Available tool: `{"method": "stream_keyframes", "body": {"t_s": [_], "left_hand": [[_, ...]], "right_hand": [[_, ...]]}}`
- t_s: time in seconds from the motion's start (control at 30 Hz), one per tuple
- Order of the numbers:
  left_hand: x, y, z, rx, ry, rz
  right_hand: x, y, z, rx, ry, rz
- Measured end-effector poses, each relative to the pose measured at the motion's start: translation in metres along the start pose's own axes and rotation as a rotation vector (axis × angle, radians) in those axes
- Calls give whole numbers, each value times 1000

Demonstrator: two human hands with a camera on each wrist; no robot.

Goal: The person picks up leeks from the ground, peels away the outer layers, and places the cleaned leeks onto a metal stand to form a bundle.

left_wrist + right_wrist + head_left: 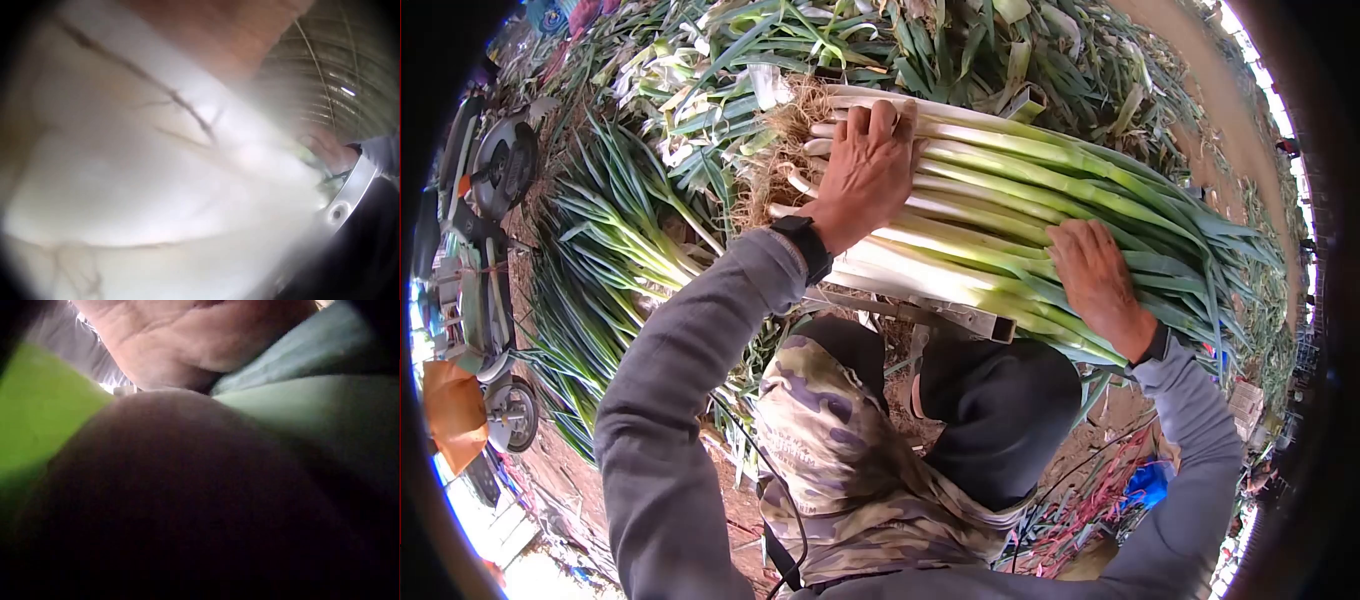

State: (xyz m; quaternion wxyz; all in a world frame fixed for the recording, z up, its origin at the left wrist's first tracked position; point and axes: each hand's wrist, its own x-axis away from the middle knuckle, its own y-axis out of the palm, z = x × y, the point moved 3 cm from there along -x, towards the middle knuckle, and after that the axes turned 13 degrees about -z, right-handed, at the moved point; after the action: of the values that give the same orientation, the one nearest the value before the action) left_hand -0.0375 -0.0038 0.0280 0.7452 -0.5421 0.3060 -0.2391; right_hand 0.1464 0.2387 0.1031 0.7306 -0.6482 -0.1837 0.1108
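A wide bundle of leeks (990,200) lies across in front of the person, roots (785,150) to the left and green leaves to the right. The left hand (868,170) grips the white stalks near the root end, its fingers bent down over them. Farther right and nearer the body, the right hand (1092,275) holds the green part, fingers curled over the stalks. In the left wrist view, white stalks (144,187) with thin root strands fill most of the picture. Close to the right palm (194,344), green stalks (37,412) show in the right wrist view.
Under the bundle, a metal bar (960,318) shows above the person's knees. More leeks (600,240) lie in a heap at the left, beside a parked vehicle (485,270). Loose leaves (960,50) pile up behind the bundle. Reddish strips (1090,490) and something blue (1150,483) lie at the lower right.
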Motion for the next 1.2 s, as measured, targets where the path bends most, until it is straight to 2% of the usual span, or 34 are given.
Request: {"method": "stream_keyframes", "body": {"t_s": [0.1,0.13,0.17,0.23,0.3,0.33,0.37,0.43,0.5,0.57,0.6,0.63,0.67,0.7,0.73,0.77,0.8,0.83,0.9,0.97,1.0,1.03,1.07,1.1,1.17,1.2], "left_hand": [[0,-3,1,36,-35,-13],[-4,8,-4,-209,28,-84],[0,-2,-4,-231,171,31],[1,-5,-7,30,112,66],[-12,10,-14,14,163,-17],[-3,4,-12,383,74,318],[7,-17,-7,468,32,298],[37,-44,-6,510,4,416],[78,-64,-16,759,101,520],[142,-78,-40,1019,-23,349],[180,-72,-53,1158,-205,380],[224,-61,-63,1422,-230,457],[269,-44,-81,1511,-420,446],[318,-35,-95,1368,-571,474],[371,4,-116,1370,-765,566],[429,31,-127,1292,-910,531],[478,41,-126,1189,-1057,497],[532,79,-133,1122,-1146,473],[613,115,-117,1202,-1271,465],[659,134,-98,1296,-1454,473],[680,150,-91,1423,-1492,526],[685,153,-87,1549,-1526,574],[686,157,-82,1530,-1581,568],[679,159,-82,1503,-1561,570],[667,164,-89,1445,-1525,586],[669,182,-101,1396,-1451,548]], "right_hand": [[3,-8,0,-7,-6,-14],[3,-11,2,-8,-13,-18],[-2,-10,0,-19,-36,-19],[4,-26,-2,-122,59,-90],[17,-34,6,-153,58,-83],[27,-40,10,-176,116,-73],[37,-49,7,-225,180,-54],[58,-47,19,-430,252,-13],[72,-51,11,-720,357,-36],[85,-54,-4,-1034,468,-98],[88,-59,-9,-996,428,-220],[103,-70,-24,-944,391,-322],[108,-72,-31,-894,352,-441],[114,-71,-31,-834,353,-428],[119,-69,-29,-775,356,-410],[126,-69,-23,-715,359,-393],[137,-74,-9,-646,394,-464],[155,-80,16,-590,399,-472],[205,-93,92,-475,422,-476],[255,-119,177,-367,677,-413],[257,-153,183,-322,688,-384],[229,-192,142,-279,701,-355],[203,-237,88,-200,927,-292],[204,-258,83,61,841,-211],[160,-276,-8,-117,708,-19],[159,-267,-23,-267,639,-106]]}}
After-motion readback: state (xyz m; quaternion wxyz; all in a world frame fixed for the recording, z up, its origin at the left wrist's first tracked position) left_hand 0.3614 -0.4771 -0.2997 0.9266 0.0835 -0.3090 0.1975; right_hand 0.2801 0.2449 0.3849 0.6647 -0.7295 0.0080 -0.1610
